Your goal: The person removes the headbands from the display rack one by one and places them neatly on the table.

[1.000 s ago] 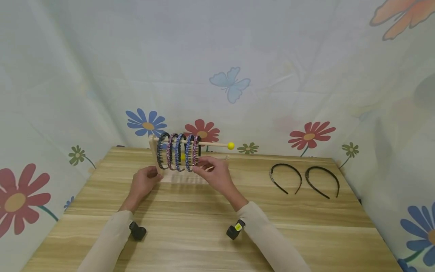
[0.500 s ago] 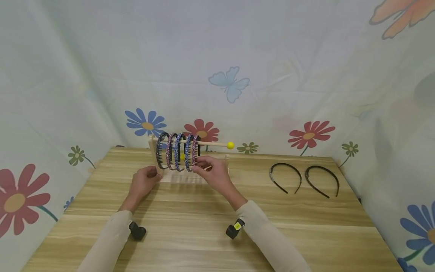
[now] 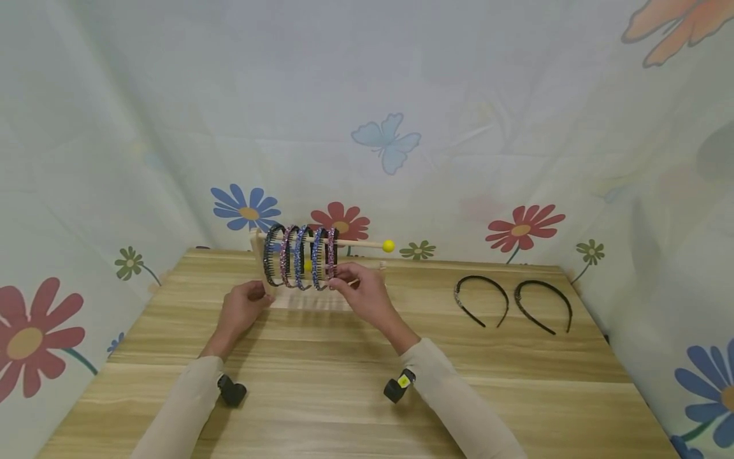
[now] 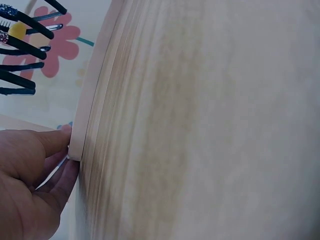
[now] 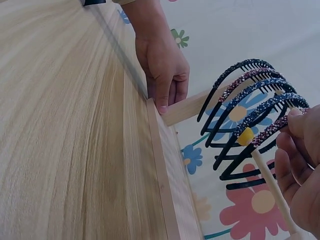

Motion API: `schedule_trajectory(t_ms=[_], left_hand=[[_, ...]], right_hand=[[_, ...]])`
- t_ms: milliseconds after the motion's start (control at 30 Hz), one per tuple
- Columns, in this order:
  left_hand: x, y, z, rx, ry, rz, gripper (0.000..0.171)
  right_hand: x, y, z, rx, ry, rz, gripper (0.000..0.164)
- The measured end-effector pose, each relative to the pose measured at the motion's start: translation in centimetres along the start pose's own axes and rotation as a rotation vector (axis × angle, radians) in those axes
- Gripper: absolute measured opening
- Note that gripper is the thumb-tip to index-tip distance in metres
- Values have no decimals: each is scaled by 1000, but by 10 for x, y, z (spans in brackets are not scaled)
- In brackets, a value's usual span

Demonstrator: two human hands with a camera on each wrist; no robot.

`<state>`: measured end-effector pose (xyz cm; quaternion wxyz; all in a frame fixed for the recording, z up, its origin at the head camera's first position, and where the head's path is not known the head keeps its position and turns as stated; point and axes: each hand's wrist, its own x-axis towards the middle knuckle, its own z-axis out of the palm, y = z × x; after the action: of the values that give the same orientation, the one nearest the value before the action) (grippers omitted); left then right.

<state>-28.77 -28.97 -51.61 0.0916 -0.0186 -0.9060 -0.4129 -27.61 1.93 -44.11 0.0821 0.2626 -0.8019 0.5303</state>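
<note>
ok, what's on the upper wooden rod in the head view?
Five glittery headbands are strung along the rod, left of its yellow ball. The right hand pinches the rightmost pink headband, covering part of it; the headbands hide bits of the rod.

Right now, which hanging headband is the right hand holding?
The pink headband at the right end in the head view; the other pink one hangs second from left.

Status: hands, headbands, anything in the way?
Left hand pinching rack base at corner. Right hand pinching pink headband, rightmost of five on rod. Two dark headbands off to the right, seemingly not in the way.
</note>
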Motion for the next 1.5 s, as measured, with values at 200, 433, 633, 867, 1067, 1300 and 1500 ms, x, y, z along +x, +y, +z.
schedule_trajectory(t_ms=[200,433,633,867,1067,1300,1500], left_hand=[[0,-1,0,7,-1,3,40],[1,0,0,16,0,-5,39],[0,0,0,27,-1,-5,40],[1,1,0,25,-1,-5,41],[1,2,0,23,6,-4,40],[0,3,-2,19,1,5,40],[0,2,-1,19,4,13,40]], right_hand=[[-1,3,-6,-28,19,15,18],[-2,3,-17,-18,40,-10,15],[-5,2,-27,-37,67,4,17],[-7,1,-37,-32,97,23,17],[-9,1,-44,-22,117,15,16],[-12,-1,-51,-2,143,-4,15],[-13,-6,-57,19,154,-27,15]])
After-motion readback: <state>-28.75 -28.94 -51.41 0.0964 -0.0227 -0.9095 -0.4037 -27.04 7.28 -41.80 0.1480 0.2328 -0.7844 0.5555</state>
